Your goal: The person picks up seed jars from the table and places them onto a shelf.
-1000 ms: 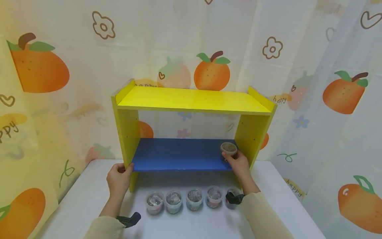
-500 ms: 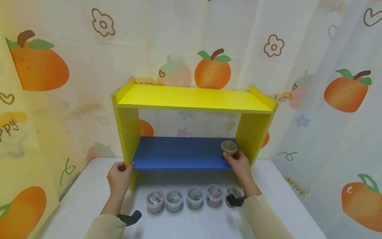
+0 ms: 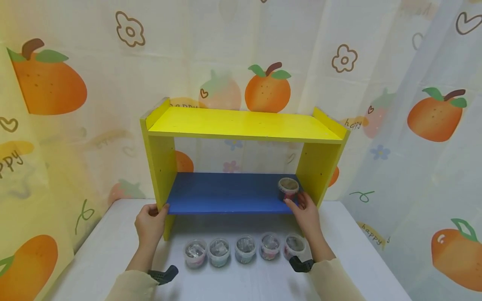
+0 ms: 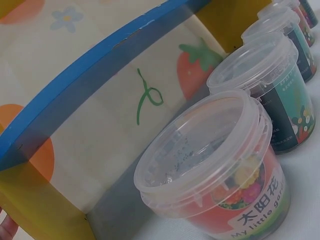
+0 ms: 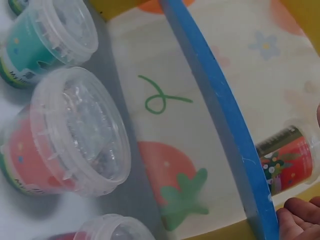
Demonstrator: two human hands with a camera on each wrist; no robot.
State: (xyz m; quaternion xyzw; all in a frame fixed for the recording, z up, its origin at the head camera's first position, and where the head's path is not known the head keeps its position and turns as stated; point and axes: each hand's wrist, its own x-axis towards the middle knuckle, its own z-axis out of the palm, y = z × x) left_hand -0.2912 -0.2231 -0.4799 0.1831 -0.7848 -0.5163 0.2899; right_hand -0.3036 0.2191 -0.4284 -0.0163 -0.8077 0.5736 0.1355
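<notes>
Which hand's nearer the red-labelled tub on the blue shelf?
Right: right hand is beside the red-labelled tub, front-right; left hand is at the opposite end of the blue shelf.

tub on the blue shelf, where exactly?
In the head view, the tub stands at the right end of the blue shelf, near the right hand and the yellow side panel.

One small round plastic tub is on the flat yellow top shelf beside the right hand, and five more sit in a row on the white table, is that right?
Wrong level: the head view shows the small round plastic tub on the flat blue shelf below, beside the right hand. The rest stands.
</notes>
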